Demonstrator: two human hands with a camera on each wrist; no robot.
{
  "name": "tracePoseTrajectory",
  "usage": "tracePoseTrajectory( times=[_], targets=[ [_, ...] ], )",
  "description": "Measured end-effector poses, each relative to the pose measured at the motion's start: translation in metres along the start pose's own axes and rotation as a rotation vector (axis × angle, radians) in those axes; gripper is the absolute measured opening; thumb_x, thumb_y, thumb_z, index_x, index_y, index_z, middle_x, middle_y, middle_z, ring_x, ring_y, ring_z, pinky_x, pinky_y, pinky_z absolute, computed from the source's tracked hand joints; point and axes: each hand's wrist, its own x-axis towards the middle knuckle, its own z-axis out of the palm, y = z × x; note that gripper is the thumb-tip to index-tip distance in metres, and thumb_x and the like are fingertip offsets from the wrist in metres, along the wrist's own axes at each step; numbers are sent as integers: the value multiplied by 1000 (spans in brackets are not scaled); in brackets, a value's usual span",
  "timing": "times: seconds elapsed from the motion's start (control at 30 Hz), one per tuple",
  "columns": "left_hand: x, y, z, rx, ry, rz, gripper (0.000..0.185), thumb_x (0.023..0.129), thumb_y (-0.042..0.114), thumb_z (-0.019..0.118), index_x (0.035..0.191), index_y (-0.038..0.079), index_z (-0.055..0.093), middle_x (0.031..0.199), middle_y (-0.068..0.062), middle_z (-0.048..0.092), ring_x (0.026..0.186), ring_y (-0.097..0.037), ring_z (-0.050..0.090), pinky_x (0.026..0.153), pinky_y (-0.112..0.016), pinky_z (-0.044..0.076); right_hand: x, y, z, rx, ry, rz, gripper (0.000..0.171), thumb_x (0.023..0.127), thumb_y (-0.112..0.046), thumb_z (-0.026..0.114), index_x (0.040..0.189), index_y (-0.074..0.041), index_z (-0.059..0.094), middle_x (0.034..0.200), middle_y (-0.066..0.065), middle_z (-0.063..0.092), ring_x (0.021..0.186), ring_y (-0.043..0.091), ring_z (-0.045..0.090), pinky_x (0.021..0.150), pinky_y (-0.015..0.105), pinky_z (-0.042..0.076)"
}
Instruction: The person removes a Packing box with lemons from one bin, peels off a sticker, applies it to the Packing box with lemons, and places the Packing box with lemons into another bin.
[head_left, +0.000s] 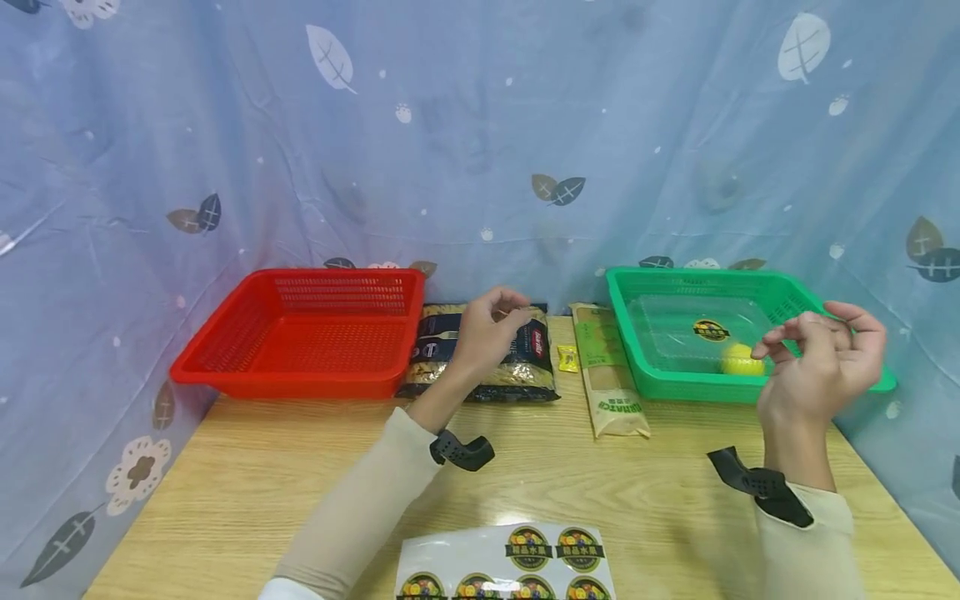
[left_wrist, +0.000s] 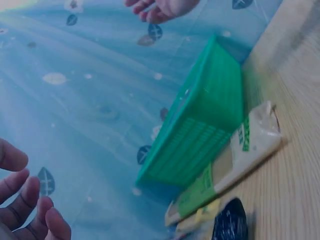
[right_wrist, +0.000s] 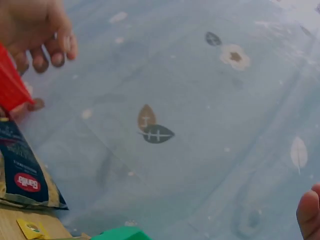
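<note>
In the head view, the left hand point(head_left: 489, 327) hovered above the dark pasta bag point(head_left: 480, 354), its fingers loosely curled and holding nothing that could be made out. The bag lay flat on the wooden table point(head_left: 525, 467), just beside the red basket point(head_left: 307, 342) at its 9 o'clock. The right hand point(head_left: 825, 362) was raised over the near right corner of the green basket point(head_left: 750, 337), fingers loosely bent and slightly apart, gripping nothing. At that hand's 9 o'clock a yellow ball point(head_left: 738, 360) sat inside a clear lidded box point(head_left: 690, 333) in the green basket. Between the baskets lay a long beige packet point(head_left: 609, 375), with a small yellow sachet point(head_left: 567, 358) just at its 9 o'clock. A sheet of round stickers point(head_left: 510, 567) lay at the table's near edge, at 6 o'clock. In the left wrist view, the left hand's fingertips point(left_wrist: 30, 210) showed at 8 o'clock, relaxed and a little apart, well clear of the green basket point(left_wrist: 200, 135) and the beige packet point(left_wrist: 235, 160). In the right wrist view, only one fingertip point(right_wrist: 310, 212) of the right hand showed at 4 o'clock, so its spread could not be told; the left hand point(right_wrist: 35, 30) hung at 10 o'clock, fingers curled downward above the pasta bag point(right_wrist: 22, 170).
</note>
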Motion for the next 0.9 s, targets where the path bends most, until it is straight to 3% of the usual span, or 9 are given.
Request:
tracePoseTrajectory(
  times=[0.1, 0.2, 0.33, 0.47, 0.63, 0.8, 0.9],
  targets=[
    [-4, -3, -9, -46, 16, 1, 14, 99, 15, 60, 109, 7, 66, 93, -4, 63, 74, -30, 56, 62, -29, 47, -1, 3, 7, 6, -143, -35, 21, 93, 6, 59, 113, 7, 55, 80, 20, 52, 55, 29, 49, 40, 29, 45],
    [-8, -5, -16, -53, 36, 23, 12, 98, 13, 61, 107, 6, 66, 92, -6, 63, 78, -36, 56, 65, -29, 48, -4, 7, 13, 3, -307, -56, 19, 96, 5, 55, 114, 9, 54, 85, 22, 53, 64, 30, 53, 45, 30, 47],
    [-15, -5, -24, -10, 3, 42, 9, 97, 15, 62, 103, 9, 66, 103, -6, 68, 92, -26, 64, 79, -34, 53, -7, 10, 18, -68, -543, -98, 20, 98, 6, 50, 117, 12, 54, 94, 22, 57, 78, 29, 57, 58, 30, 53],
    [-24, -2, -31, 61, -62, 44, 9, 97, 20, 64, 102, 13, 67, 107, -2, 71, 101, -18, 65, 87, -40, 53, -11, 11, 25, -179, -727, -147, 25, 98, 8, 47, 121, 13, 55, 105, 18, 61, 91, 26, 61, 70, 26, 56],
    [-35, 0, -39, 180, -120, 65, 11, 97, 22, 64, 106, 17, 66, 109, -2, 69, 103, -14, 62, 83, -39, 54, -22, 15, 35, -389, -931, -227, 32, 97, 9, 46, 128, 15, 52, 121, 10, 60, 108, 21, 59, 83, 22, 52],
    [-46, -6, -45, 300, -172, 152, 18, 94, 19, 67, 110, 13, 65, 112, -4, 67, 108, -18, 60, 91, -43, 55, -36, 24, 40, -585, -1113, -340, 36, 96, 6, 52, 131, 13, 51, 129, 12, 57, 119, 14, 55, 92, 20, 47],
    [-53, -12, -49, 397, -200, 215, 26, 93, 22, 66, 116, 13, 65, 117, 0, 65, 113, -19, 58, 98, -46, 51, -42, 29, 40, -612, -1207, -389, 40, 95, 3, 55, 133, 11, 52, 133, 15, 55, 122, 11, 53, 93, 22, 47]
  ],
)
